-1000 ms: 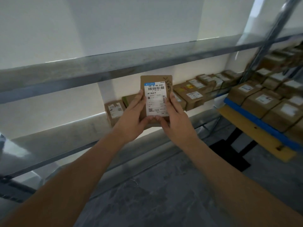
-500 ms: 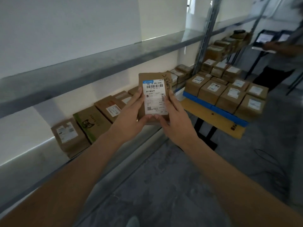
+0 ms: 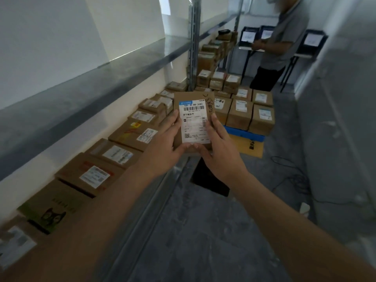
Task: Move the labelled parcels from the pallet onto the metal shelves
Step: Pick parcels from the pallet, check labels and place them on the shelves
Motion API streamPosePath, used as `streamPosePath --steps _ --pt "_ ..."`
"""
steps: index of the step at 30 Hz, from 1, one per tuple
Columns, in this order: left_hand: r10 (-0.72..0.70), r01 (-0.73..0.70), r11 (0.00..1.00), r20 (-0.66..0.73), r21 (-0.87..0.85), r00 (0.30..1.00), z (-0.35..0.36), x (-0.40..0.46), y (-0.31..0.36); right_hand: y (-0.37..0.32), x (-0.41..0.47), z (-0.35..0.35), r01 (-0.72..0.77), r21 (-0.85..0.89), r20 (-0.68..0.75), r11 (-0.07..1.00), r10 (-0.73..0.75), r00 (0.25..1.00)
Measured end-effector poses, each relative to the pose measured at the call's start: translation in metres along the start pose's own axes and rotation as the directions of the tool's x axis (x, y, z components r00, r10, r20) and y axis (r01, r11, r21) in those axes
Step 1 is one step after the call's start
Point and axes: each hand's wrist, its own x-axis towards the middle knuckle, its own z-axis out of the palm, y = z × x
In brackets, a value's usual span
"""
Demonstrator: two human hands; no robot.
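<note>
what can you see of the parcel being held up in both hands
The parcel is a flat, brown cardboard packet held upright, its face toward the camera. A white shipping label with a blue header strip, a barcode and printed text covers most of the front; black handwriting sits at its upper right. The left hand and right hand grip its sides and bottom edge, in front of the lower shelf.

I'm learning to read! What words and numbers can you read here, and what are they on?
"530- 05 069 [A34]": white label on the held parcel.
"济宁转东平": same label, under the barcode.
Black scrawl on that parcel's cardboard beside the label: not legible.
The label's small print: too small.
Labels on the shelf parcels and pallet parcels: blurred.
Black characters on the flat cardboard under the pallet: blurred.
</note>
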Motion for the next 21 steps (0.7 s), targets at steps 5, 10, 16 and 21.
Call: streamPosePath --steps 5,10,16,21 --pt "0.053 -0.052 0.999 0.059 -0.017 0.997 0.023 0.047 -0.003 0.029 0.019 -0.004 -0.084 -0.032 -0.044 0.996 0.083 0.996" --pt "0.084 -0.078 0.995 0.117 -0.054 0.990 0.059 0.098 0.001 0.076 0.044 -0.009 -0.156 -0.033 -0.070 0.987 0.153 0.986" --pt "0.108 -0.110 0.994 0.124 0.010 0.986 0.114 0.173 0.006 0.155 0.088 -0.018 -0.185 -0.014 -0.082 0.983 0.183 0.980" --pt "0.087 -0.083 0.996 0.140 -0.033 0.986 0.163 0.236 0.010 0.223 0.131 -0.029 -0.165 -0.001 -0.080 0.986 0.165 0.983"
